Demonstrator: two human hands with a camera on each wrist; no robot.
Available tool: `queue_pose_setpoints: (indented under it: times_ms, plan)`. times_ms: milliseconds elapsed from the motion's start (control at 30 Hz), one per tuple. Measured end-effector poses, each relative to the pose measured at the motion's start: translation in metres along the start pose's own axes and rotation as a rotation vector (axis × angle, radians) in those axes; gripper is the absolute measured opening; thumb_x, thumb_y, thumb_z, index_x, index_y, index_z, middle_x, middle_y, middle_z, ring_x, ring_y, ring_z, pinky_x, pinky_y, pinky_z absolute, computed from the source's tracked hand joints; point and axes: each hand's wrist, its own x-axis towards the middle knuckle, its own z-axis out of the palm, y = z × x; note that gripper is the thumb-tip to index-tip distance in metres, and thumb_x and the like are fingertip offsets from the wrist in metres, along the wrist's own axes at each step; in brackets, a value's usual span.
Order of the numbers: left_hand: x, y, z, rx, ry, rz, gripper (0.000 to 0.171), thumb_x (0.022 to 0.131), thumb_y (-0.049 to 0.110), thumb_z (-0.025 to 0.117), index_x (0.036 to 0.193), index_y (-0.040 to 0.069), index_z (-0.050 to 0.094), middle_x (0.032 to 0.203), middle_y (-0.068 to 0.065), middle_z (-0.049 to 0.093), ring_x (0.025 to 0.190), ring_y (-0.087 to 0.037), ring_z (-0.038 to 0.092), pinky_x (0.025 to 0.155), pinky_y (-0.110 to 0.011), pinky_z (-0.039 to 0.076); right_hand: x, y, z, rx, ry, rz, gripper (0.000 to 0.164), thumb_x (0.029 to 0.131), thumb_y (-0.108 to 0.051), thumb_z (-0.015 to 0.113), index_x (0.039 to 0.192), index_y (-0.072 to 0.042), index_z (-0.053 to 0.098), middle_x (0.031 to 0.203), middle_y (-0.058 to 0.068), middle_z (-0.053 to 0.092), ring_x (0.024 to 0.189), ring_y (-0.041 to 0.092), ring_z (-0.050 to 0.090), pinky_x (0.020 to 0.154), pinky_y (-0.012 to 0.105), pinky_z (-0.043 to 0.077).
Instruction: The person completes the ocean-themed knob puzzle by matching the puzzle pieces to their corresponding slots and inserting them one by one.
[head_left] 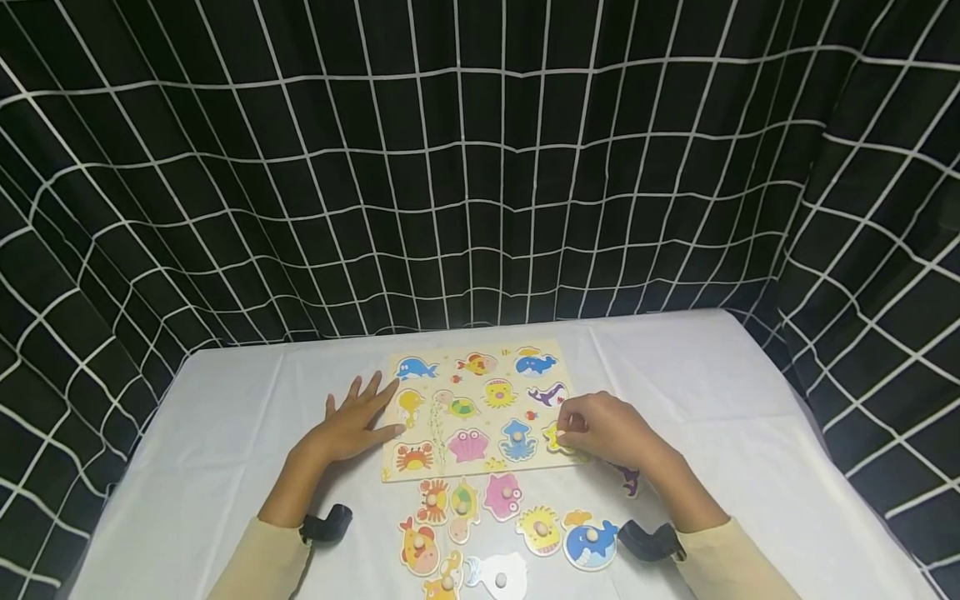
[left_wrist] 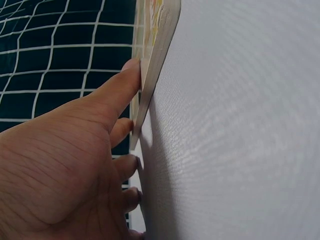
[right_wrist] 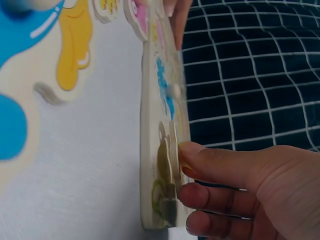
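Note:
A wooden peg puzzle board (head_left: pixel 442 379) printed with sea animals lies on the white-covered table. My left hand (head_left: pixel 352 425) has its fingers spread at the board's left side; in the left wrist view the thumb (left_wrist: pixel 131 77) touches the edge. At the board's lower right corner, my right hand (head_left: pixel 611 425) pinches a yellow starfish piece (head_left: pixel 553 437) between thumb and fingers, close over the board. The fingers partly hide that piece. Left of it, a blue squid piece (head_left: pixel 517 448) with a round knob sits in the board.
Loose knobbed pieces lie in front of the board, among them a crab (head_left: pixel 432 493), a turtle (head_left: pixel 467 493), a pink shell (head_left: pixel 495 500), a yellow puffer fish (head_left: pixel 551 533) and a blue whale (head_left: pixel 581 550). A purple piece (head_left: pixel 632 479) lies under the right forearm. A black gridded curtain (head_left: pixel 480 183) surrounds the table.

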Motion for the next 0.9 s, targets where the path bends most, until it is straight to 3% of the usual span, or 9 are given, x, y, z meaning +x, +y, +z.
queue_pose_setpoints:
  times_ms: [500,900]
  plan:
    - [-0.002,0.003,-0.001,0.007,-0.001,0.001,0.081,0.096,0.054,0.060,0.162,0.018,0.028,0.168,-0.017,0.011,0.154,-0.044,0.000,0.114,-0.074,-0.005,0.002,-0.003,0.005,-0.066,0.014,0.012,0.012,0.084,-0.022,0.083,0.083,-0.020,0.070,0.069,-0.008,0.057,0.067,0.012,0.050,0.062,0.031,0.043]
    - [-0.002,0.001,0.001,0.011,-0.003,0.013,0.081,0.097,0.054,0.059,0.162,0.017,0.028,0.168,-0.018,0.012,0.154,-0.045,0.001,0.114,-0.074,-0.005,0.000,-0.004,0.011,-0.035,0.013,0.070,0.012,0.084,-0.020,0.083,0.088,-0.017,0.072,0.072,-0.006,0.060,0.068,0.013,0.053,0.062,0.031,0.046]
